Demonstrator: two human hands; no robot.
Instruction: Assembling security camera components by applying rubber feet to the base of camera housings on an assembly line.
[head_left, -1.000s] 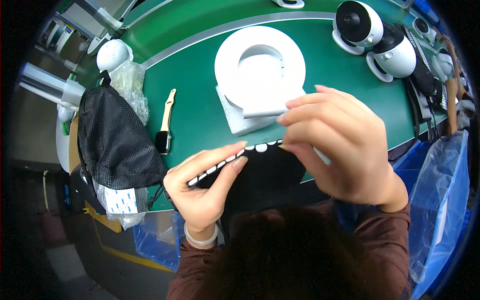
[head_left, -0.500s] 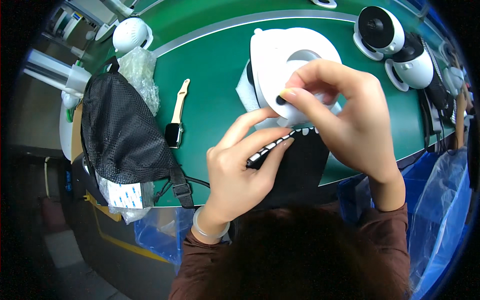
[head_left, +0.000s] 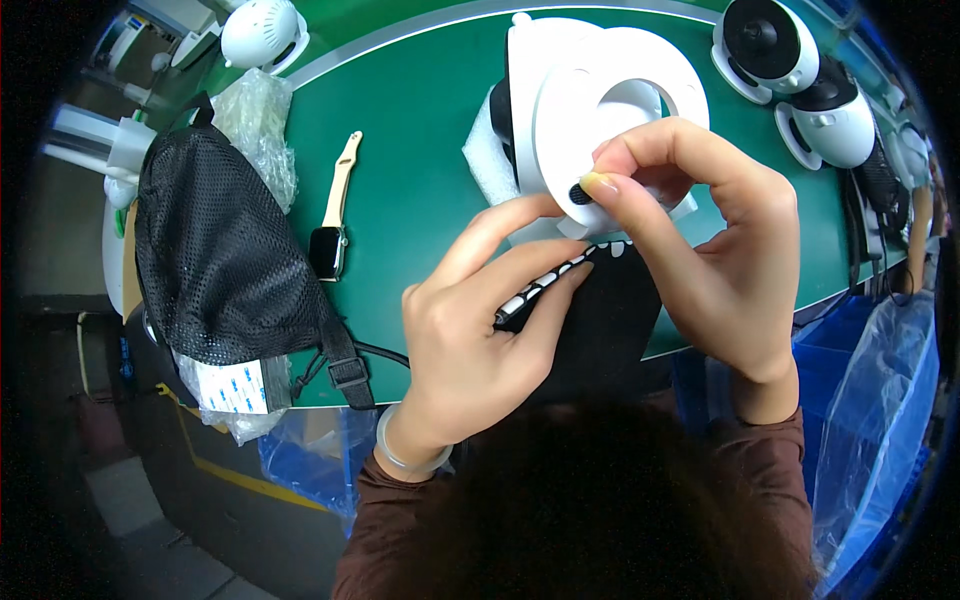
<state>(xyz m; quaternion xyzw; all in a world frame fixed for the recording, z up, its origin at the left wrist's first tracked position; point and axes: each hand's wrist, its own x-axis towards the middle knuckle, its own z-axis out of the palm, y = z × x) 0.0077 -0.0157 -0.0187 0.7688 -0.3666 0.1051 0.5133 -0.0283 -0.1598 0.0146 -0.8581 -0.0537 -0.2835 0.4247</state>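
Note:
A white fan-like device [head_left: 570,110] lies tilted on white foam [head_left: 488,165], its round base with a ring-shaped opening facing me. Near the base's lower edge sits a small round ribbed black pad [head_left: 579,193]. My right hand [head_left: 715,230] is closed, thumb tip on the pad's edge and index finger curled beside it. My left hand [head_left: 490,310] pinches a black sheet [head_left: 600,320] between thumb and fingers; white patches show along its folded edge. The left index finger reaches up to the base's lower rim.
A watch [head_left: 328,250] with a cream strap lies on the green table left of my hands. Further left are a black mesh bag [head_left: 235,250] and bubble wrap [head_left: 255,125]. White devices [head_left: 765,45] stand at the far right. Blue bins [head_left: 870,400] with clear liners hang below.
The base and pad have shifted slightly right and up, with more of the ring opening showing. My right hand has moved a little right; the left keeps its pinch on the sheet.

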